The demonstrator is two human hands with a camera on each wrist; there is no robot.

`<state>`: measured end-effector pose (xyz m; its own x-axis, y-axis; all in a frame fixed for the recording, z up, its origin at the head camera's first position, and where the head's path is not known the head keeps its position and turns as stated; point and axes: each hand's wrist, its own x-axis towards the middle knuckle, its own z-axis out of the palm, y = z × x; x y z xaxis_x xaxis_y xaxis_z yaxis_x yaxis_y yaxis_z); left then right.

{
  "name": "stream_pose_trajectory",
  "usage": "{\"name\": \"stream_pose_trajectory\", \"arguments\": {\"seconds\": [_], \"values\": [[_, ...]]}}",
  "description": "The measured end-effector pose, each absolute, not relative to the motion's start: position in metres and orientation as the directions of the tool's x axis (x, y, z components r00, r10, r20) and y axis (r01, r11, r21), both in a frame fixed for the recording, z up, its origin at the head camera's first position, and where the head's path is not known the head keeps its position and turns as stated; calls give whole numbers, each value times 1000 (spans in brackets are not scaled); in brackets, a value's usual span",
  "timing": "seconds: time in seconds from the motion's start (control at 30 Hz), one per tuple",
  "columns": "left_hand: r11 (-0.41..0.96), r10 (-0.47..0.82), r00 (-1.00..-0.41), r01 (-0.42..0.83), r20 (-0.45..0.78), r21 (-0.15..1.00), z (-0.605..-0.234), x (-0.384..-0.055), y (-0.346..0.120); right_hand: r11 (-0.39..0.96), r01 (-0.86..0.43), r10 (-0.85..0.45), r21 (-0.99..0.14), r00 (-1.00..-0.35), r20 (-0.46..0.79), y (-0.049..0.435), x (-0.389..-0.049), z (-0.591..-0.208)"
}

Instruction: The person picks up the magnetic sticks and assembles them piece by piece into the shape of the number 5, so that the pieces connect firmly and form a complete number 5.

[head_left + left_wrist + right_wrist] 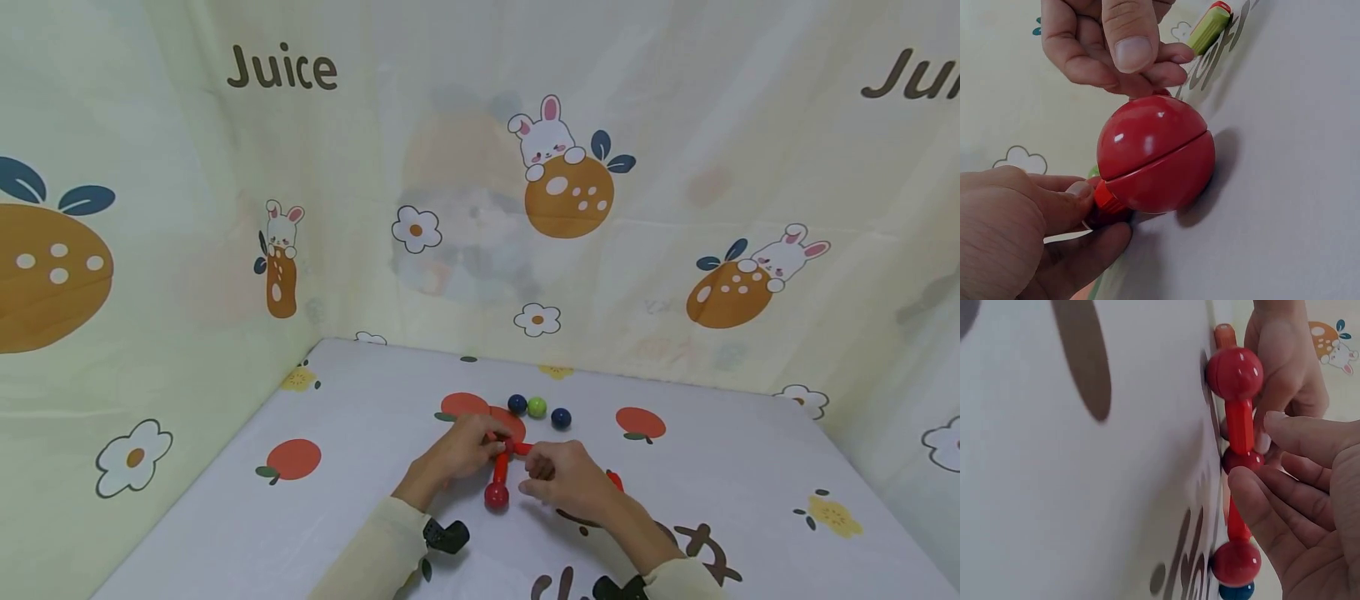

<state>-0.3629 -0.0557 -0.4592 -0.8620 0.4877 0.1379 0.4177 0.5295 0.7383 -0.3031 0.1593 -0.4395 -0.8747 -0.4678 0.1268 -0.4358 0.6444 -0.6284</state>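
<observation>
A red ball-and-rod toy (500,468) lies on the tablecloth, its rods meeting at a middle ball (1244,461). One rod runs toward the person and ends in a red ball (497,497); another extends rightward to a second end ball (1236,562). My left hand (465,446) pinches the toy at the middle ball, thumb beside the rod (1106,197). On the other side, my right hand (566,475) hovers with fingers loosely bent and thumb apart, close to the right-hand rod. Nothing shows between its fingertips (1242,481).
Beyond the hands sit two dark blue balls (561,418) and a green ball (537,407). A green rod with a red end (1210,28) lies past the right hand. An orange rod (1225,335) appears behind an end ball. Printed fabric walls (420,167) border the table.
</observation>
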Motion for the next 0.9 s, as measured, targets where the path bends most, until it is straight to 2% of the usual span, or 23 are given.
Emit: {"name": "stream_pose_trajectory", "arguments": {"seconds": [0.57, 0.9], "values": [[534, 452, -885, 371, 115, 759, -460, -360, -53, 776, -399, -384, -488, -913, 136, 200, -311, -419], [527, 450, -886, 364, 112, 768, -460, -361, -53, 833, -297, -293, -466, -953, 81, 221, -310, -426]]}}
